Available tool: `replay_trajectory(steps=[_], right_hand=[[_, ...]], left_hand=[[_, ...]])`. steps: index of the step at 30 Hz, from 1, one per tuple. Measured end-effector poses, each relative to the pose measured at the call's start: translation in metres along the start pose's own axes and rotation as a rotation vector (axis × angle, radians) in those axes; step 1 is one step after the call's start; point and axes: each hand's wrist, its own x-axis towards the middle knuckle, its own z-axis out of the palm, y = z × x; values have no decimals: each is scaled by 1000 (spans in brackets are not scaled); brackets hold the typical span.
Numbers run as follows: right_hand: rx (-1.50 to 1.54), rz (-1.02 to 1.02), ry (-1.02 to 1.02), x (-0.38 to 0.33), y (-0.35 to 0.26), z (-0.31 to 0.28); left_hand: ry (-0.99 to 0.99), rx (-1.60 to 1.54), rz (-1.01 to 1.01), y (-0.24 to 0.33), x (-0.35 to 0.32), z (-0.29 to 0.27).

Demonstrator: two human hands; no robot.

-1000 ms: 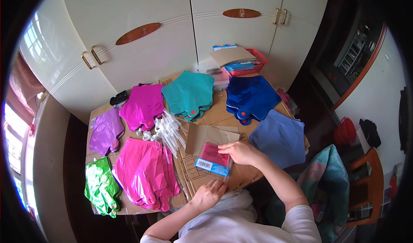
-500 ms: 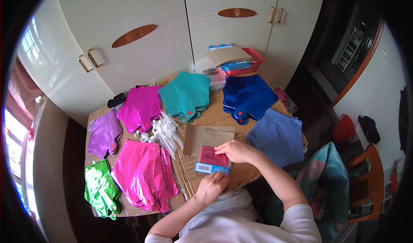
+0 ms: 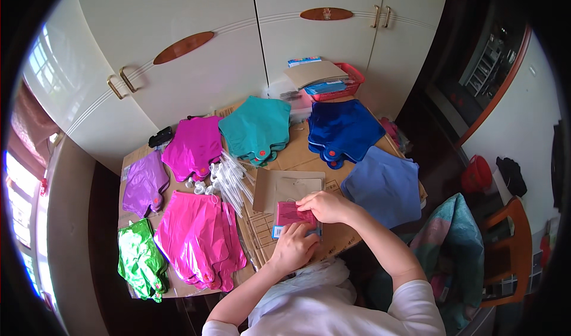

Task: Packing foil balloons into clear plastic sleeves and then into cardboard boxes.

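A folded pink foil packet (image 3: 289,213), with a blue printed strip (image 3: 277,232) along its near edge, lies at the table's front. My left hand (image 3: 294,245) is over its near part, fingers bent down onto the pink foil and covering most of the strip. At the packet's far right corner my right hand (image 3: 326,207) has its fingers pressed together on the edge; what lies under the fingertips is hidden. Just beyond both hands sits a brown cardboard piece with a raised flap (image 3: 267,190), partly under the packet.
Flat star-shaped foil balloons lie in stacks: green (image 3: 140,258), pink (image 3: 193,235), purple (image 3: 143,181), magenta (image 3: 191,148), teal (image 3: 256,127), dark blue (image 3: 342,130), pale blue (image 3: 383,187). White plastic sticks (image 3: 231,181) lie left of the cardboard. A red basket (image 3: 355,81) stands behind.
My left hand has moved up from the blue strip's near edge onto the pink foil, hiding more of the strip. My right hand stays at the corner.
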Motion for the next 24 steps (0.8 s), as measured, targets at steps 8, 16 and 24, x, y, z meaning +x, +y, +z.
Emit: replay_trajectory(steps=[8, 16, 24], right_hand=[[-13, -1, 4, -3, -8, 1], [-14, -183, 317, -15, -4, 15], [-114, -144, 344, -73, -30, 22]], left_hand=[[-16, 79, -118, 5, 5, 10], [39, -73, -135, -2, 1, 8], [-69, 59, -71, 8, -27, -18]])
